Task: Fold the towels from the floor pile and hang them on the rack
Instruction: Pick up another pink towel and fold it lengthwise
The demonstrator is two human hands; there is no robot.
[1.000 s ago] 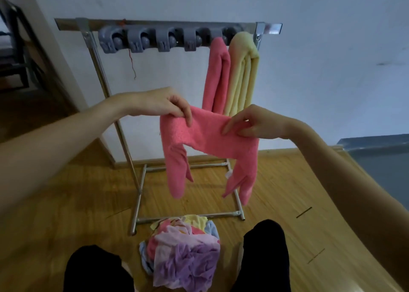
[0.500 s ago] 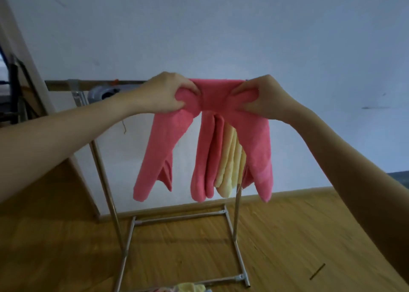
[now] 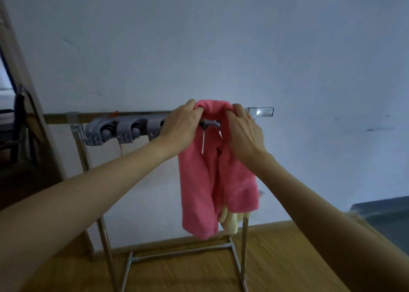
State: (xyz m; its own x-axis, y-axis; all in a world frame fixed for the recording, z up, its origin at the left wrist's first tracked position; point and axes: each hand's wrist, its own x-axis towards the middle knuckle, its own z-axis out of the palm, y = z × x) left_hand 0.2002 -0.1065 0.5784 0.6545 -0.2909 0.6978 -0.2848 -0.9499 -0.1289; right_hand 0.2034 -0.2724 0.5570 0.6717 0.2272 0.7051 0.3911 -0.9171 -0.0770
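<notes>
Grip, left: my left hand (image 3: pixel 180 123) has its fingers curled over the left side of the bunched top of a pink towel (image 3: pixel 204 181), pinching the fabric at the level of the rack's top bar.
Grip, right: my right hand (image 3: pixel 244 130) has fingers and thumb curled round the right side of the same bunched fold. Both hands are close together, with a hump of pink cloth rising between them.
Pink towel: it hangs in long folds from my hands, right against the grey clip strip (image 3: pixel 124 129), draping down in front of the rack toward the floor without reaching it. I cannot tell whether it is already caught in a clip.
Rack: a metal towel rack (image 3: pixel 81 145) stands against a pale wall (image 3: pixel 221 37), its horizontal bar running left to right behind my hands, with the bar's right end (image 3: pixel 261 112) poking out past my right hand.
Clips: three grey roller clips show to the left of my left hand, holding nothing.
Other towels: the bottom of a pale yellow towel (image 3: pixel 230 223) peeks out beneath the pink one, behind it.
Floor: wooden floor (image 3: pixel 287 258) lies beneath the rack's base frame.
Left edge: a dark doorway (image 3: pixel 13 137) shows, its contents too dim to name.
</notes>
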